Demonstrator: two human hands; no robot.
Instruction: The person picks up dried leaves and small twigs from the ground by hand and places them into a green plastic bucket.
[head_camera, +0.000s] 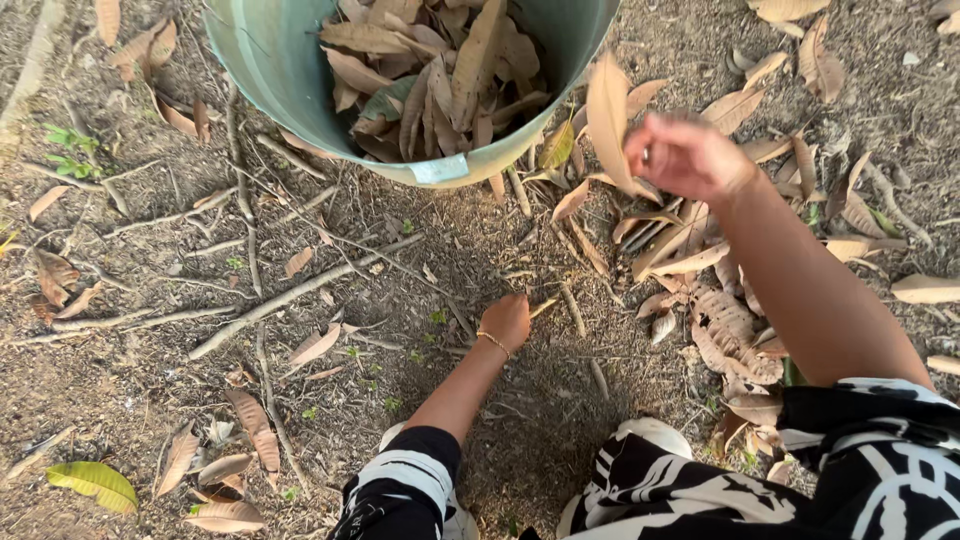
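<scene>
Bare twig-strewn ground lies under the left hand (506, 320), grip closed on a thin twig (543, 307), while the right hand (688, 157) pinches a long dry brown leaf (609, 118) beside the pale green bucket (270, 70).

We're outdoors in a garden or yard: bare soil (480, 250), scattered dry leaves (730, 330), fallen twigs (300, 293) and small green weeds (70, 150) all around.

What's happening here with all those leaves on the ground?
A person is crouched over bare dirt scattered with dry brown leaves and twigs. The right hand is lifted beside a green bucket, holding a long dry leaf just outside its rim. The bucket already has many dry leaves inside. The left hand, with a thin bracelet at the wrist, is down on the ground touching a small twig.
</scene>
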